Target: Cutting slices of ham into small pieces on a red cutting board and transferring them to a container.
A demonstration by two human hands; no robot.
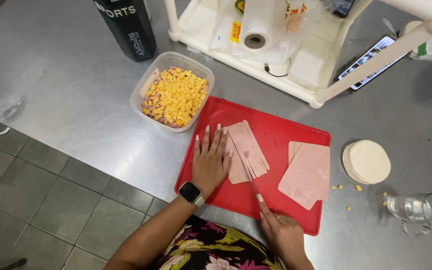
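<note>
I see the cutting board (276, 135) lying on the worktop (76, 90), near its near edge. On the board, the sliced ham stack (246, 150) lies to the left and the whole ham slices (307, 174) to the right. My left hand (211, 162) rests flat on the left part of the sliced stack; my right hand (282, 232) sits at the board's near edge with the knife (247, 172) reaching onto that stack. Far left of the board stands the container (148, 82), with diced pieces (176, 96) in it. Right of the board lies the round dough stack (367, 161), and nearer right, the glass (421, 211).
</note>
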